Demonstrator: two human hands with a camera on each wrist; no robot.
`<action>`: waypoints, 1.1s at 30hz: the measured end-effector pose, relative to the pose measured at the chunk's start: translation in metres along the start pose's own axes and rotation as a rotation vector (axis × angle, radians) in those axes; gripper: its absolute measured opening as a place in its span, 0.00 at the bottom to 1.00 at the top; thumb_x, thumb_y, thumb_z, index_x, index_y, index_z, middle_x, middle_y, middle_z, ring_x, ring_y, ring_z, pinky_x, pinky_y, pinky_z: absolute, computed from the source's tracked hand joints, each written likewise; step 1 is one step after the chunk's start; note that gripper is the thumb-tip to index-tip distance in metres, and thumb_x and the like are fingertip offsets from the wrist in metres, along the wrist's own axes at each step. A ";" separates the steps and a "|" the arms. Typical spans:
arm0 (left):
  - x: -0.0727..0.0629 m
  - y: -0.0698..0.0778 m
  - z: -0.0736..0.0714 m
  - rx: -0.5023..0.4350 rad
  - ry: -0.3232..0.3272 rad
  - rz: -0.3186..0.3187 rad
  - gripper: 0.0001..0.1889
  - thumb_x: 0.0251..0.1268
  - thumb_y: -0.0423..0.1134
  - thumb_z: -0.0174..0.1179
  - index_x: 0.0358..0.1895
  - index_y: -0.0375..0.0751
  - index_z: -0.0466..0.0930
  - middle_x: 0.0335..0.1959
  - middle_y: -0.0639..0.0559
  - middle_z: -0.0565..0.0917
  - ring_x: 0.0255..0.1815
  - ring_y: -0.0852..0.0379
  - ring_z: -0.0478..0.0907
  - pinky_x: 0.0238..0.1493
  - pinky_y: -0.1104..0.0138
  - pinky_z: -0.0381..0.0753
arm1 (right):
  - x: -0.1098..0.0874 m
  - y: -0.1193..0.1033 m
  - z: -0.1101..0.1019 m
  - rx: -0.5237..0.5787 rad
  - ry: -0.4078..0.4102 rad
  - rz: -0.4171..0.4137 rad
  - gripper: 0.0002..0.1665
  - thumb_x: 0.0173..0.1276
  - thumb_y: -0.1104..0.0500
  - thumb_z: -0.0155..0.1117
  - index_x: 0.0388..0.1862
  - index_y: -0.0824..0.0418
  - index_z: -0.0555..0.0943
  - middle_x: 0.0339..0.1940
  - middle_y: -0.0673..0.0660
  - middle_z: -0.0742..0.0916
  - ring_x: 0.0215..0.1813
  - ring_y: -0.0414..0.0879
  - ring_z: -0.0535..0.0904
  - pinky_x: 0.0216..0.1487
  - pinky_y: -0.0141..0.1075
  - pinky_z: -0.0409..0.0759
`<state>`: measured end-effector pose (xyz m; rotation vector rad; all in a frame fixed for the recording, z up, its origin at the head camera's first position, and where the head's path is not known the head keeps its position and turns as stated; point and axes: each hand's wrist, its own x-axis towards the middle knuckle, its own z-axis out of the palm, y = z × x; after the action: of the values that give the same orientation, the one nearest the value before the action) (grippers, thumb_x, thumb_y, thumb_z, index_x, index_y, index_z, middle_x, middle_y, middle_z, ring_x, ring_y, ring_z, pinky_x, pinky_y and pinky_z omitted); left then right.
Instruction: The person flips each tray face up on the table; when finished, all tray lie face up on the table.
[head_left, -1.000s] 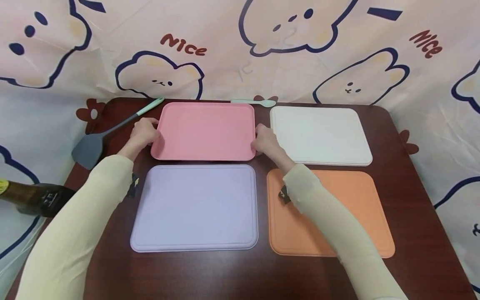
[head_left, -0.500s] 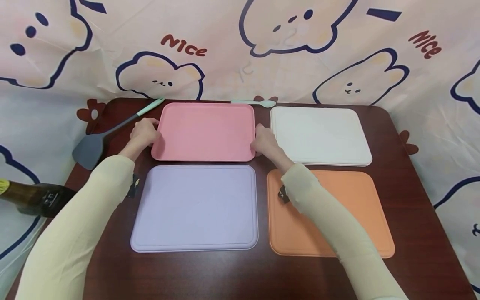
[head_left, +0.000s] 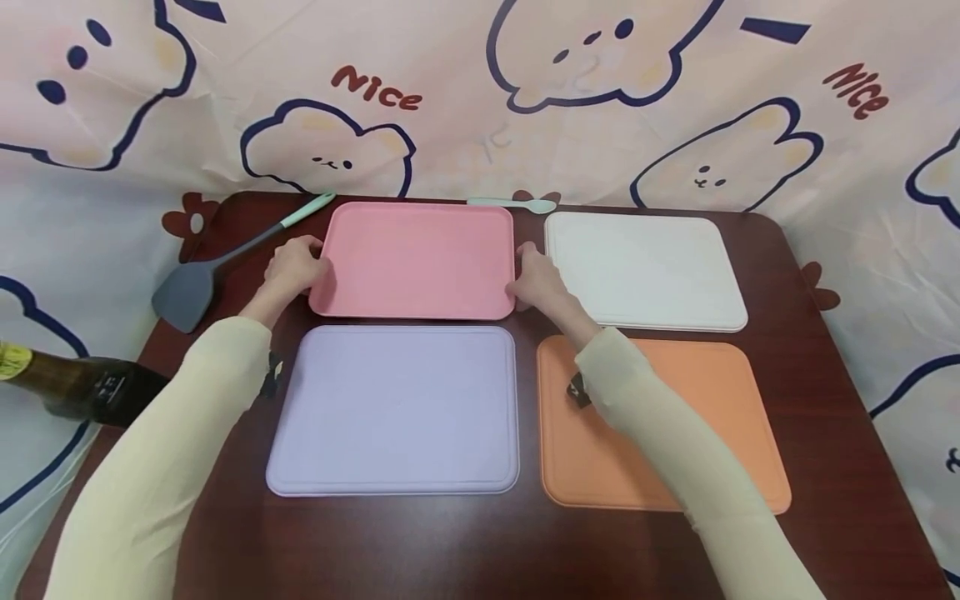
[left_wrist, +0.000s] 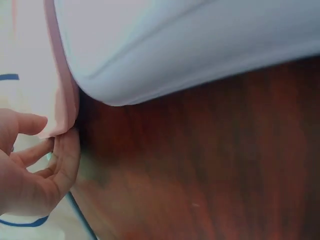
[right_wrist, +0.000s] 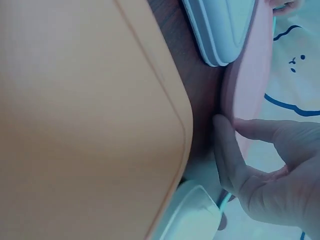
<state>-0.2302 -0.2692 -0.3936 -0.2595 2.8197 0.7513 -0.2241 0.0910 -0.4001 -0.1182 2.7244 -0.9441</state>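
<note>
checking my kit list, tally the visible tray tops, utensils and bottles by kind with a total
Tray tops: 4 (pink tray, lavender tray, white tray, orange tray)
Utensils: 2 (grey spatula, mint utensil)
Bottles: 1 (dark bottle)
Total: 7

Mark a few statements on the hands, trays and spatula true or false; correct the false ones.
1. The left hand and right hand both grip the pink tray. True.
2. The lilac tray lies on top of the pink tray. False: it lies on the near side of it.
3. The white tray lies beyond the orange tray. True.
4. The gray spatula lies on the white tray. False: it lies left of the pink one.
</note>
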 end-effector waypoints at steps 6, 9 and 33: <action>-0.026 -0.001 -0.003 -0.122 0.004 0.064 0.27 0.71 0.43 0.49 0.65 0.28 0.63 0.48 0.26 0.77 0.30 0.41 0.83 0.33 0.55 0.83 | -0.025 0.007 -0.016 0.238 -0.060 -0.043 0.34 0.60 0.72 0.60 0.65 0.72 0.62 0.32 0.67 0.86 0.23 0.49 0.85 0.32 0.39 0.84; -0.047 -0.006 -0.005 -0.201 0.029 0.086 0.27 0.72 0.43 0.51 0.66 0.28 0.63 0.47 0.26 0.77 0.27 0.44 0.83 0.25 0.60 0.84 | -0.047 0.010 -0.026 0.360 -0.126 -0.028 0.30 0.62 0.72 0.59 0.64 0.73 0.65 0.34 0.69 0.85 0.23 0.47 0.84 0.29 0.39 0.85; -0.211 -0.042 0.029 -0.039 -0.035 -0.044 0.30 0.70 0.51 0.54 0.60 0.24 0.70 0.42 0.30 0.82 0.40 0.36 0.80 0.34 0.49 0.75 | -0.177 0.007 0.038 0.045 -0.074 -0.118 0.24 0.57 0.69 0.70 0.53 0.75 0.78 0.29 0.55 0.82 0.29 0.42 0.76 0.29 0.30 0.76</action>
<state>-0.0130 -0.2665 -0.3853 -0.3106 2.7596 0.7942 -0.0435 0.1019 -0.3952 -0.3025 2.6510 -1.0115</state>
